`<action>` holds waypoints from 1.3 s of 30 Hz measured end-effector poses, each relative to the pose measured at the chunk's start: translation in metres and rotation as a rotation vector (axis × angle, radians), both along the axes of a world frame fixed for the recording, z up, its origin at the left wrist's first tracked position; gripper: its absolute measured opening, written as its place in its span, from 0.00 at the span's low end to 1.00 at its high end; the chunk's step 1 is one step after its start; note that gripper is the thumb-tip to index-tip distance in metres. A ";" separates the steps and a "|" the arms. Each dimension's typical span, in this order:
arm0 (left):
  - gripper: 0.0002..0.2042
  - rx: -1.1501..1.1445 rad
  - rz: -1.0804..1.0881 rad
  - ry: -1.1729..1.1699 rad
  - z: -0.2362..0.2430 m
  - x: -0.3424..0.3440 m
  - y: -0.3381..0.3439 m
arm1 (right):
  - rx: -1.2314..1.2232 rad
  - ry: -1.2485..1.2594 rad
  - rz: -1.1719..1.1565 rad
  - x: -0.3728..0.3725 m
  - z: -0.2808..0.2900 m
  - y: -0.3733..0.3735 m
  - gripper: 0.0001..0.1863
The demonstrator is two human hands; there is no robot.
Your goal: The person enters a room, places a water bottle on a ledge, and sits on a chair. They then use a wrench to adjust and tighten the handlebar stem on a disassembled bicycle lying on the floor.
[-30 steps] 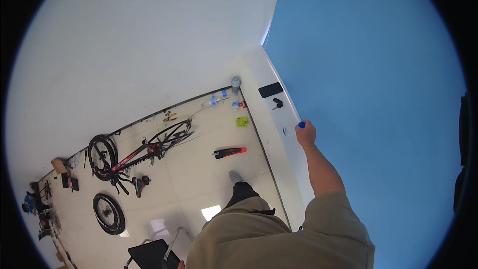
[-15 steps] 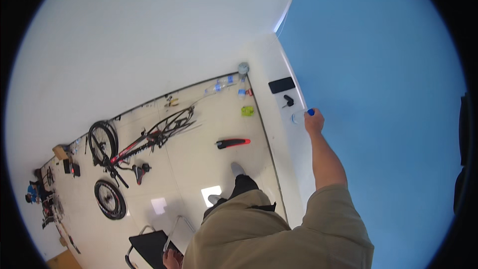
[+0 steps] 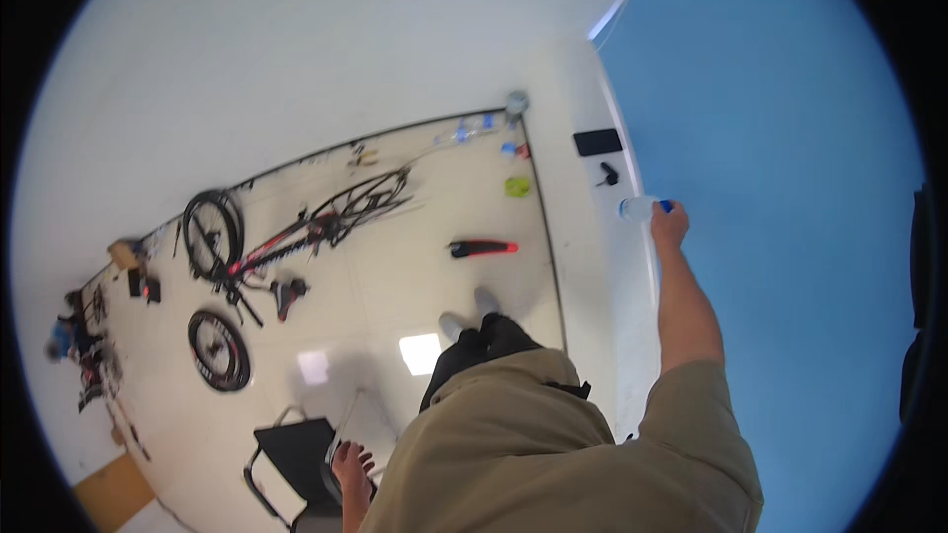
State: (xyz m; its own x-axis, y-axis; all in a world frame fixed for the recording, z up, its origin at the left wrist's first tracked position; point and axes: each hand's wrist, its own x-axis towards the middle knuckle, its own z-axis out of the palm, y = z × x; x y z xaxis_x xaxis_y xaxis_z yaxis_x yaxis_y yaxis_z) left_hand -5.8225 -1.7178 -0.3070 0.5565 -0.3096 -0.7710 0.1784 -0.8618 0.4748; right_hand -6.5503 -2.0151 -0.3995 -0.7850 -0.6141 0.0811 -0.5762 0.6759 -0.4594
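My right hand (image 3: pixel 670 225) grips a clear plastic bottle (image 3: pixel 636 208) by the end with the blue cap. The bottle is over the white ledge along the blue wall. Beside it on the ledge lie a small black object (image 3: pixel 607 175), perhaps a key, and a black phone (image 3: pixel 597 142). My left hand (image 3: pixel 353 464) hangs low beside the black chair (image 3: pixel 296 454), fingers apart and nothing in them.
On the pale floor lie a bicycle frame with one wheel (image 3: pixel 296 242), a loose wheel (image 3: pixel 218 349), a saddle (image 3: pixel 287 298), a black-and-red mudguard (image 3: pixel 483 248) and a yellow-green item (image 3: pixel 516 187). Several bottles (image 3: pixel 464 130) lie by the far wall. Another person (image 3: pixel 62 338) is at far left.
The view has shifted, and most things sit further right and higher. My right hand still holds the bottle. More of my left hand shows, with spread fingers. My feet now stand closer together.
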 end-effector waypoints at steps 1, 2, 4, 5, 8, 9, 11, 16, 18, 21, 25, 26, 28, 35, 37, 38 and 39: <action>0.22 0.007 0.030 0.032 -0.005 0.006 -0.005 | -0.023 0.054 -0.021 0.001 0.010 0.000 0.19; 0.22 0.011 0.027 0.044 -0.012 0.011 -0.010 | -0.047 0.030 0.006 0.002 0.021 0.001 0.19; 0.21 0.003 0.047 0.061 -0.028 0.016 -0.018 | -0.069 0.004 0.016 0.004 0.043 -0.007 0.19; 0.21 -0.012 0.058 0.058 -0.036 0.017 -0.019 | -0.078 -0.006 0.016 0.005 0.052 -0.011 0.19; 0.20 -0.034 0.157 0.087 -0.053 0.015 -0.012 | -0.090 0.000 0.063 0.006 0.075 -0.026 0.18; 0.20 -0.038 0.187 0.080 -0.058 0.016 -0.010 | -0.094 0.008 0.075 0.007 0.079 -0.034 0.18; 0.21 -0.071 0.172 0.067 -0.066 0.016 -0.005 | -0.086 -0.023 0.089 0.008 0.083 -0.055 0.18; 0.18 -0.200 0.389 0.222 -0.064 -0.002 0.023 | -0.107 -0.061 0.159 0.000 0.075 -0.126 0.18; 0.16 -0.212 0.438 0.246 -0.056 -0.024 0.031 | -0.104 -0.051 0.177 -0.010 0.065 -0.159 0.18; 0.12 -0.061 0.007 -0.058 -0.051 -0.058 0.025 | -0.094 -0.070 0.201 -0.027 0.046 -0.211 0.17; 0.08 -0.087 -0.460 -0.339 -0.039 -0.085 0.034 | -0.078 -0.070 0.210 -0.044 0.026 -0.270 0.17; 0.07 -0.108 -0.550 -0.378 -0.036 -0.087 0.036 | -0.081 -0.065 0.209 -0.047 0.022 -0.284 0.16; 0.07 -0.133 -0.691 -0.394 -0.029 -0.090 0.039 | -0.059 -0.065 0.221 -0.053 0.018 -0.310 0.16; 0.12 0.180 -0.256 -0.212 0.031 -0.131 -0.004 | 0.044 -0.115 0.223 -0.072 0.003 -0.374 0.15; 0.12 0.124 -0.582 -0.271 0.048 -0.138 -0.018 | 0.040 -0.125 0.213 -0.076 -0.004 -0.382 0.16; 0.12 0.275 0.022 -0.098 0.052 -0.144 -0.023 | 0.057 -0.130 0.223 -0.077 -0.007 -0.383 0.16; 0.12 0.241 -0.176 -0.158 0.056 -0.146 -0.026 | 0.060 -0.131 0.227 -0.078 -0.011 -0.384 0.16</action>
State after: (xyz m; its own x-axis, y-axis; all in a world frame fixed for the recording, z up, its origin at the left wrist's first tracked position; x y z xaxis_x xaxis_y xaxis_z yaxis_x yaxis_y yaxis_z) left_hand -5.9682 -1.7438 -0.2513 0.6294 -0.2310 -0.7420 -0.0427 -0.9636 0.2639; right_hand -6.6286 -2.3991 -0.4102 -0.6277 -0.7766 -0.0542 -0.6548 0.5643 -0.5028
